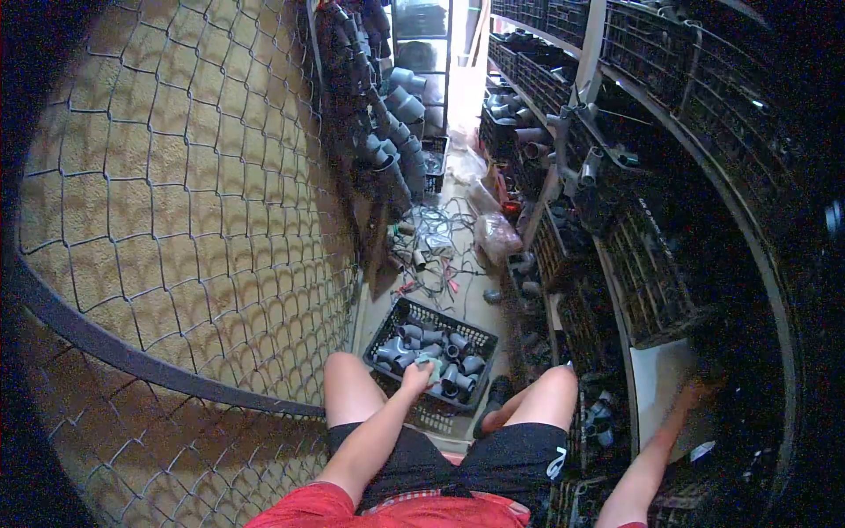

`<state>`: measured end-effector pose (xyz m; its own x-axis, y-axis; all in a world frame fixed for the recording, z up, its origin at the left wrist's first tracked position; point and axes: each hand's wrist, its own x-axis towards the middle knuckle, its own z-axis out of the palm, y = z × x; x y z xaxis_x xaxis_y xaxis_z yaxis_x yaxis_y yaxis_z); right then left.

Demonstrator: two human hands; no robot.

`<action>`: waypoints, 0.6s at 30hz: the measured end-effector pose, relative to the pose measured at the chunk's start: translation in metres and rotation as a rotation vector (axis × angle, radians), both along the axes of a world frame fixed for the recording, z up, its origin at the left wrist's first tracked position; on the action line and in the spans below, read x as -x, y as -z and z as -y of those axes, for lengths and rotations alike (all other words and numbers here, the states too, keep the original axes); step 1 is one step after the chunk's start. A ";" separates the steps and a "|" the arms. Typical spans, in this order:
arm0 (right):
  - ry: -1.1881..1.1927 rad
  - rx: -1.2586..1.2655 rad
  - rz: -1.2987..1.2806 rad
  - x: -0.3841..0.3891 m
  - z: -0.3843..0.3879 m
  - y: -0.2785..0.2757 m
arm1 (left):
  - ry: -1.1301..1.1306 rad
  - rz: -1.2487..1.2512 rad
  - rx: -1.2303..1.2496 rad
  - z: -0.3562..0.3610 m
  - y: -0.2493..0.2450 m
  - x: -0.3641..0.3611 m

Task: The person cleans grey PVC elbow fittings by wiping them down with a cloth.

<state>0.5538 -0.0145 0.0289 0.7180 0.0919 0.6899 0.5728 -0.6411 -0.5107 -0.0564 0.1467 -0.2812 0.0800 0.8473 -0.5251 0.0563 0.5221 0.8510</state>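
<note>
My left hand (417,377) is over the black plastic crate (482,336) on the floor between my legs. Its fingers are closed on a small pale green piece (434,368) that looks like a folded cloth; its kind is not clear. Grey pipe elbows (458,343) and other grey pipe fittings lie loose in the crate, below and around this hand. Off to the right, my right hand (702,389) reaches into the dark shelving beside a pale board (660,383). Shadow hides its fingers and anything in them.
A chain-link fence (194,202) runs along the left. Shelves with black crates (642,273) line the right side. Ahead, tangled cables (440,255) and plastic bags (497,236) lie on the floor, and large grey fittings (405,106) are stacked at the back left.
</note>
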 end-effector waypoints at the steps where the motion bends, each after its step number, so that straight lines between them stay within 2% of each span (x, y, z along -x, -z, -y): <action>1: -0.113 -0.112 -0.025 -0.003 0.006 0.004 | 0.009 -0.126 -0.073 0.000 0.008 0.001; 2: -0.112 -0.112 -0.025 -0.008 0.013 0.014 | 0.010 -0.126 -0.073 0.004 -0.011 -0.002; 4: -0.133 -0.307 -0.079 -0.019 0.021 0.037 | -0.111 -0.330 -0.188 0.017 -0.082 -0.016; 5: -0.114 -0.395 -0.160 0.018 0.022 0.022 | -0.110 -0.327 -0.188 0.021 -0.091 -0.022; 6: -0.097 -0.486 -0.241 0.092 0.018 -0.002 | -0.066 -0.277 -0.262 0.023 -0.097 -0.026; 7: -0.267 -0.520 -0.323 0.130 0.020 0.006 | -0.021 -0.230 -0.333 0.028 -0.109 -0.030; 8: -0.438 -0.550 -0.406 0.171 0.023 0.014 | -0.012 -0.074 -0.376 0.048 -0.177 -0.041; 9: -0.952 -0.532 -0.864 0.239 0.028 -0.014 | 0.014 0.107 -0.437 0.059 -0.198 -0.051; 10: -1.291 -0.698 -1.152 0.244 0.028 0.035 | 0.053 0.204 -0.548 0.079 -0.253 -0.059; 11: -1.340 -0.469 -1.112 0.298 0.022 0.032 | 0.063 0.318 -0.619 0.094 -0.275 -0.067; 12: -1.216 -0.519 -1.286 0.339 0.025 0.050 | 0.079 0.464 -0.710 0.105 -0.278 -0.077; 13: -1.214 -0.550 -1.521 0.366 0.021 0.039 | 0.208 0.075 -1.097 0.106 -0.286 -0.072; 14: -1.210 -0.575 -1.755 0.381 0.012 0.026 | 0.343 -0.017 -1.024 0.115 -0.296 -0.075; 16: -1.259 -0.609 -1.886 0.384 0.001 0.026 | 0.472 -0.235 -1.168 0.122 -0.310 -0.071; 17: -1.302 -0.498 -1.794 0.384 -0.002 0.026 | 0.469 -0.241 -1.170 0.121 -0.308 -0.064; 18: -1.304 -0.501 -1.796 0.383 -0.004 0.029 | 0.564 -0.271 -1.162 0.121 -0.306 -0.054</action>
<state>0.1710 -0.0105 0.0003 0.1371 0.9526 -0.2717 -0.6423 -0.1233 -0.7565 -0.0023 0.0256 0.0246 0.5766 0.6972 0.4260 0.2619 -0.6516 0.7119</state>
